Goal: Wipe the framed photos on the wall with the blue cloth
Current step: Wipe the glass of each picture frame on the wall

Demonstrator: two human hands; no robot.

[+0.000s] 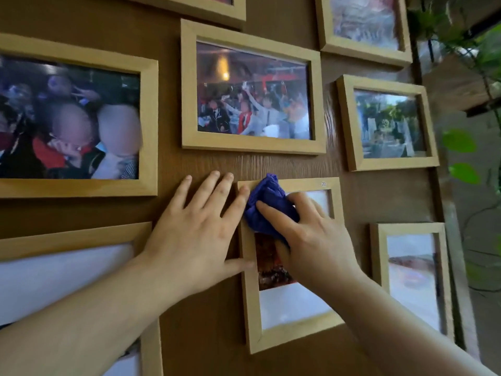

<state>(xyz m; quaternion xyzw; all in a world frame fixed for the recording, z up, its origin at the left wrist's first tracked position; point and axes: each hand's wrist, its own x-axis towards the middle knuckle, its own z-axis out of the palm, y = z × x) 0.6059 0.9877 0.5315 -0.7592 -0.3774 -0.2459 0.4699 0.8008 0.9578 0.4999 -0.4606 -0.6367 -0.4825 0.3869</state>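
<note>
A bunched blue cloth [267, 204] is pressed against the upper left of a small upright wooden frame [287, 336] low in the middle of the brown wall. My right hand [311, 237] grips the cloth and covers much of that frame's photo. My left hand [198, 232] lies flat on the wall, fingers spread, with its thumb and index fingertip touching the frame's left edge. Several more wooden framed photos hang around it, among them a wide one [252, 88] directly above and a large one [78, 118] at the left.
A smaller frame [387, 123] hangs at the right, another [412, 278] below it, and one [73, 267] at the lower left under my left forearm. Green plant leaves [461, 156] and thin stems hang past the wall's right edge.
</note>
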